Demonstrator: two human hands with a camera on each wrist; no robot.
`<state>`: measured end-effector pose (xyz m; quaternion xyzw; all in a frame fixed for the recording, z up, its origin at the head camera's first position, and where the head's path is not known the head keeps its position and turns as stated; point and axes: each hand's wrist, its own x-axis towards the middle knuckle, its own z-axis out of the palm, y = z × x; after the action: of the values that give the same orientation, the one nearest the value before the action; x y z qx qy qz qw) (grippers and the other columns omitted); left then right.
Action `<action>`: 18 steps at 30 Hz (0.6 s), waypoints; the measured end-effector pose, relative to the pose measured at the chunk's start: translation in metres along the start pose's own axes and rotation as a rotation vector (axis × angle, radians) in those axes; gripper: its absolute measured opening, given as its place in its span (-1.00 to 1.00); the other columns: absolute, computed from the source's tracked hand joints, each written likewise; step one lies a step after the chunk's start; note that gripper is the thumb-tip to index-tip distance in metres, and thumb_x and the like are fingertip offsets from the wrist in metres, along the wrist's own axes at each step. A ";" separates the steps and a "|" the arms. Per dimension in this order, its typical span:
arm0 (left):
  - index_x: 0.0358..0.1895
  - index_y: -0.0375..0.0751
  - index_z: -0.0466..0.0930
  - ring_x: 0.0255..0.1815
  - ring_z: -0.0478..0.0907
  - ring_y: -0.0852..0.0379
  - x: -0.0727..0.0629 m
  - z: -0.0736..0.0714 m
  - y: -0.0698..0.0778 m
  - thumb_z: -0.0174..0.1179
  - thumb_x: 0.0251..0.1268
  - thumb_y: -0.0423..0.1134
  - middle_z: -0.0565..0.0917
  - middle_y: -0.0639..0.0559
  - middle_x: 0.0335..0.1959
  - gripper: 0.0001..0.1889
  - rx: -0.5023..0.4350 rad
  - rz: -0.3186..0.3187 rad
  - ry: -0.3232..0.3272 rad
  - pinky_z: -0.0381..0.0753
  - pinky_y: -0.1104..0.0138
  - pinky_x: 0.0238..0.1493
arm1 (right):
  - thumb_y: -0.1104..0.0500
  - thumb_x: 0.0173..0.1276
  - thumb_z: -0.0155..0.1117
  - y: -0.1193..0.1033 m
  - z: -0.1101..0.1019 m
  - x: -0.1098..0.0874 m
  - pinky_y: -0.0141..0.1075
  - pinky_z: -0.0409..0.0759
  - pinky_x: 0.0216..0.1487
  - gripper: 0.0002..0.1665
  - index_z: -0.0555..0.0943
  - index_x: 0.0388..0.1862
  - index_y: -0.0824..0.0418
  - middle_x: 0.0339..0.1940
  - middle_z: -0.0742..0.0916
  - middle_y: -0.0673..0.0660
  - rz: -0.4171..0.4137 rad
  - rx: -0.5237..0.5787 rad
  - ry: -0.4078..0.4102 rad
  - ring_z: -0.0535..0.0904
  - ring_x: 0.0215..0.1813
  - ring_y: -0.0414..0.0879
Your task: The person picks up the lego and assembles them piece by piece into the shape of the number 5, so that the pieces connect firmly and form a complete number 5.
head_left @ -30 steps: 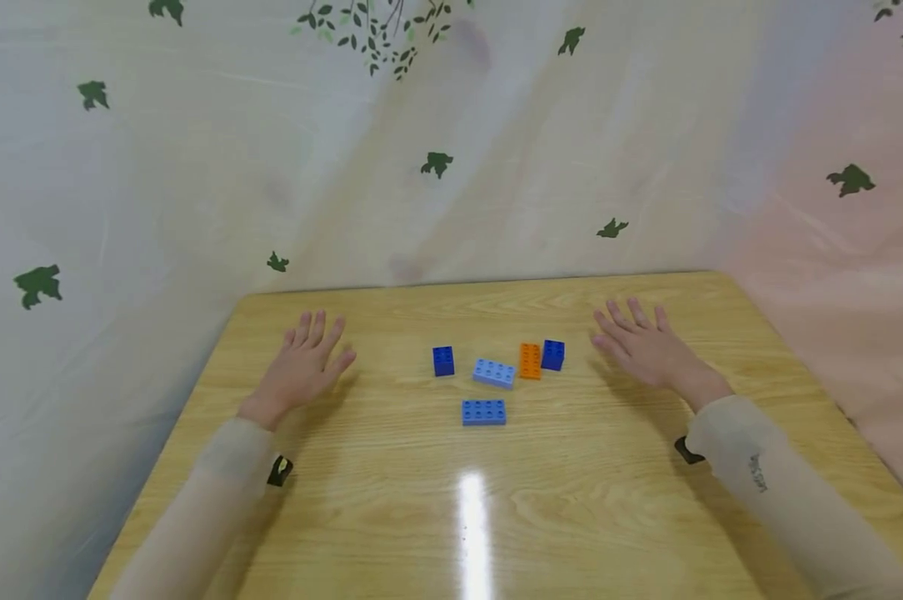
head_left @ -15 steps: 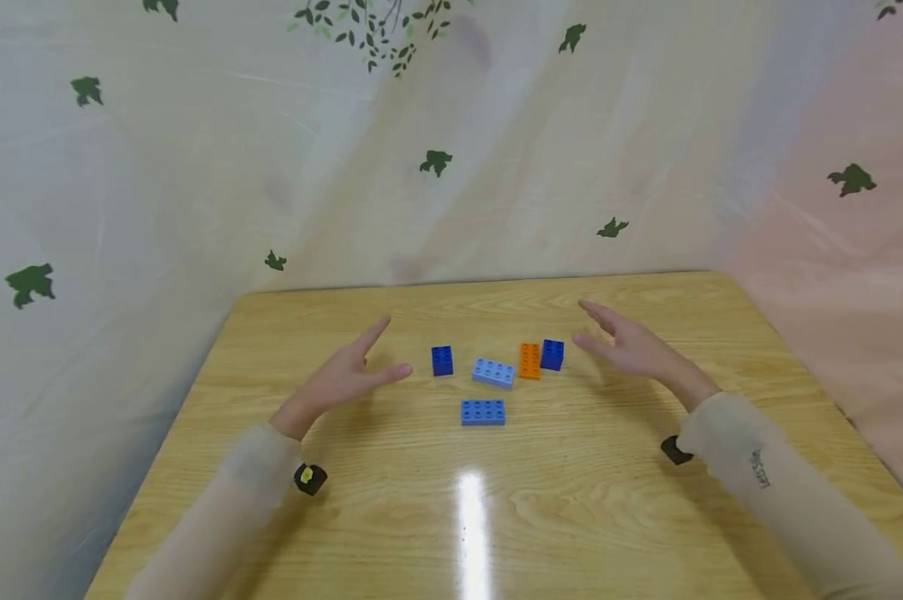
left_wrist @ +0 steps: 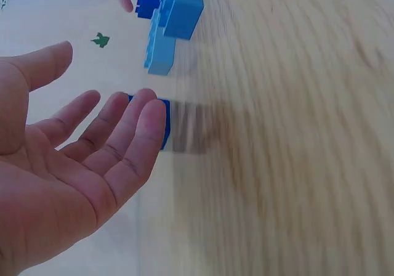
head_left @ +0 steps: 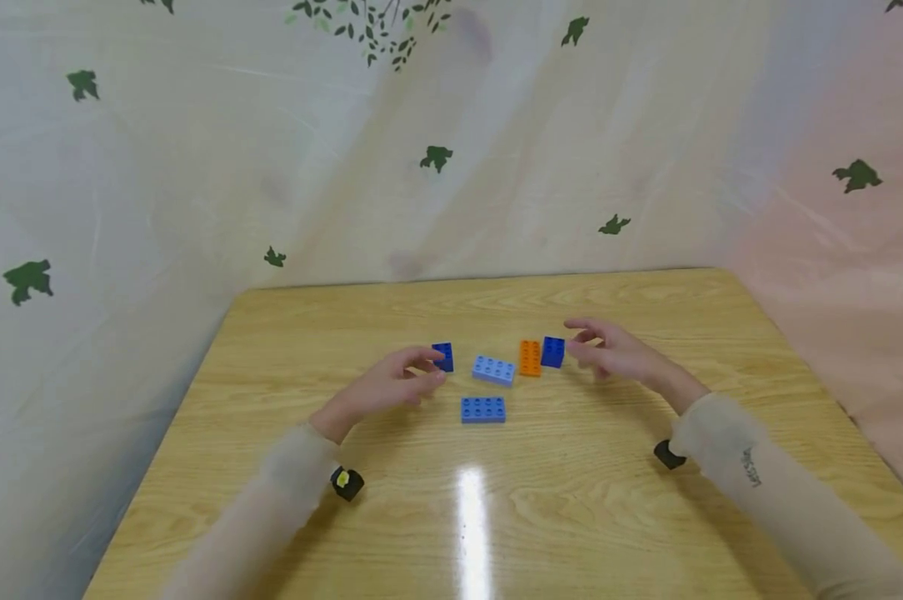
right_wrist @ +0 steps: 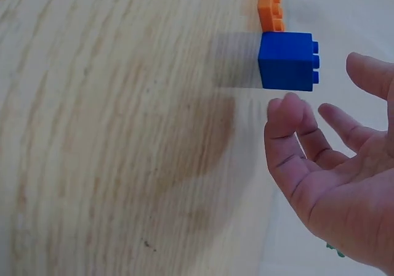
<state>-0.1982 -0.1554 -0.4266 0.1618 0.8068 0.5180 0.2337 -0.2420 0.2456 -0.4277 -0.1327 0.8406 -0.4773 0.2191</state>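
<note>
My left hand (head_left: 391, 383) is right by the left dark blue toy brick (head_left: 444, 357), its fingers overlapping the brick in the head view. In the left wrist view that brick (left_wrist: 165, 123) shows behind the loosely bent fingers, thumb held apart. On the other side, my right hand (head_left: 620, 354) is beside the right dark blue brick (head_left: 552, 352). The right wrist view has its fingertips just short of this brick (right_wrist: 286, 61), with nothing in the grasp. Between the hands lie an orange brick (head_left: 530, 358), a light blue brick (head_left: 494, 370) and a medium blue brick (head_left: 484, 409).
The bricks lie on a wooden table (head_left: 571, 500) whose far edge meets a pale curtain (head_left: 331, 167) printed with green birds and leaves. Black wrist cameras hang under both sleeves, one by the left cuff (head_left: 301, 462).
Both hands have come inward over the table toward the two dark blue bricks, the left one farther. Their spread fingers have turned and bent. The bricks have stayed in place.
</note>
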 end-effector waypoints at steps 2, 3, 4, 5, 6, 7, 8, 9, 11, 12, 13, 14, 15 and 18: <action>0.42 -0.23 0.39 0.02 0.63 -0.11 0.005 0.006 0.000 0.20 0.50 0.03 0.57 -0.14 0.12 -0.42 -0.009 -0.003 -0.020 0.71 0.11 -0.04 | -0.08 0.60 0.13 0.001 0.003 0.002 -0.16 0.65 -0.32 -0.25 0.20 0.58 0.22 0.16 0.51 0.36 0.027 -0.004 -0.001 0.58 -0.22 0.13; 0.40 -0.24 0.41 0.00 0.64 -0.10 0.007 0.009 0.000 0.19 0.51 0.02 0.58 -0.15 0.08 -0.43 -0.013 -0.010 -0.027 0.72 0.12 -0.07 | -0.09 0.60 0.13 0.002 0.004 0.003 -0.18 0.64 -0.35 -0.26 0.21 0.57 0.21 0.12 0.52 0.36 0.040 -0.002 -0.001 0.56 -0.27 0.12; 0.38 -0.25 0.43 -0.03 0.64 -0.09 0.009 0.012 0.000 0.19 0.51 0.03 0.59 -0.16 0.05 -0.44 -0.013 -0.021 -0.033 0.73 0.13 -0.10 | -0.09 0.60 0.13 0.003 0.005 0.004 -0.19 0.64 -0.36 -0.27 0.23 0.57 0.21 0.08 0.54 0.36 0.047 -0.003 -0.002 0.56 -0.28 0.10; 0.36 -0.25 0.45 -0.05 0.64 -0.08 0.011 0.015 0.000 0.18 0.51 0.03 0.60 -0.16 0.02 -0.46 -0.014 -0.035 -0.040 0.73 0.15 -0.12 | -0.09 0.60 0.13 0.004 0.007 0.005 -0.20 0.65 -0.37 -0.28 0.24 0.56 0.20 0.05 0.56 0.36 0.056 0.000 -0.005 0.56 -0.30 0.10; 0.34 -0.24 0.46 -0.07 0.64 -0.07 0.012 0.017 0.000 0.18 0.52 0.03 0.61 -0.15 0.00 -0.47 -0.009 -0.048 -0.044 0.74 0.16 -0.14 | -0.10 0.59 0.14 0.005 0.008 0.005 -0.20 0.65 -0.36 -0.28 0.24 0.56 0.20 0.03 0.57 0.35 0.062 0.004 -0.008 0.57 -0.28 0.09; 0.32 -0.22 0.48 -0.09 0.65 -0.07 0.013 0.019 0.000 0.17 0.52 0.03 0.62 -0.15 -0.02 -0.49 -0.005 -0.063 -0.046 0.74 0.16 -0.17 | -0.10 0.59 0.13 0.006 0.009 0.006 -0.21 0.66 -0.37 -0.28 0.24 0.56 0.19 0.02 0.58 0.34 0.068 0.009 -0.014 0.57 -0.27 0.09; 0.31 -0.20 0.49 -0.11 0.65 -0.06 0.014 0.022 0.001 0.18 0.51 0.03 0.63 -0.14 -0.03 -0.51 -0.001 -0.080 -0.049 0.74 0.17 -0.19 | -0.10 0.59 0.13 0.007 0.011 0.007 -0.21 0.66 -0.37 -0.28 0.23 0.56 0.18 0.01 0.58 0.34 0.073 0.014 -0.021 0.57 -0.25 0.09; 0.29 -0.19 0.51 -0.14 0.65 -0.05 0.014 0.023 0.001 0.19 0.51 0.04 0.64 -0.13 -0.05 -0.52 0.004 -0.095 -0.052 0.74 0.18 -0.22 | -0.11 0.59 0.13 0.008 0.011 0.007 -0.21 0.66 -0.37 -0.27 0.22 0.57 0.17 0.01 0.58 0.33 0.076 0.019 -0.027 0.57 -0.25 0.10; 0.25 -0.15 0.53 -0.20 0.66 -0.03 0.015 0.027 0.001 0.20 0.50 0.04 0.66 -0.10 -0.08 -0.56 0.014 -0.126 -0.056 0.74 0.20 -0.26 | -0.12 0.59 0.12 0.010 0.013 0.008 -0.23 0.64 -0.41 -0.25 0.19 0.59 0.16 0.01 0.59 0.31 0.081 0.021 -0.036 0.57 -0.27 0.09; 0.24 -0.14 0.54 -0.23 0.66 -0.02 0.016 0.028 0.002 0.20 0.50 0.04 0.66 -0.09 -0.10 -0.57 0.018 -0.137 -0.058 0.74 0.21 -0.29 | -0.13 0.59 0.12 0.010 0.014 0.008 -0.23 0.62 -0.43 -0.24 0.18 0.59 0.15 0.00 0.59 0.31 0.085 0.024 -0.036 0.56 -0.29 0.08; 0.23 -0.13 0.55 -0.25 0.65 -0.01 0.016 0.030 0.002 0.20 0.49 0.04 0.67 -0.08 -0.12 -0.58 0.019 -0.146 -0.061 0.73 0.21 -0.31 | -0.13 0.59 0.12 0.011 0.014 0.008 -0.24 0.61 -0.45 -0.23 0.16 0.60 0.14 0.00 0.59 0.30 0.088 0.028 -0.038 0.56 -0.31 0.08; 0.22 -0.13 0.55 -0.29 0.65 0.00 0.017 0.032 0.001 0.20 0.50 0.03 0.67 -0.08 -0.15 -0.59 0.021 -0.151 -0.066 0.73 0.23 -0.33 | -0.14 0.59 0.12 0.011 0.015 0.007 -0.24 0.59 -0.47 -0.22 0.15 0.61 0.14 -0.01 0.59 0.31 0.092 0.031 -0.038 0.55 -0.33 0.07; 0.21 -0.13 0.55 -0.32 0.64 0.01 0.017 0.033 0.001 0.20 0.50 0.03 0.67 -0.08 -0.17 -0.60 0.021 -0.154 -0.069 0.72 0.24 -0.36 | -0.15 0.59 0.12 0.011 0.015 0.007 -0.25 0.58 -0.48 -0.21 0.14 0.61 0.13 -0.01 0.59 0.31 0.095 0.036 -0.039 0.55 -0.35 0.07; 0.19 -0.13 0.55 -0.39 0.63 0.03 0.016 0.040 -0.002 0.20 0.50 0.01 0.68 -0.08 -0.22 -0.62 0.019 -0.159 -0.082 0.70 0.27 -0.40 | -0.16 0.58 0.12 0.009 0.017 0.004 -0.23 0.60 -0.48 -0.20 0.12 0.62 0.11 -0.02 0.60 0.31 0.112 0.057 -0.041 0.55 -0.37 0.06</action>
<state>-0.1900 -0.1180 -0.4455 0.1204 0.8118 0.4829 0.3055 -0.2373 0.2354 -0.4447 -0.0889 0.8282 -0.4851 0.2664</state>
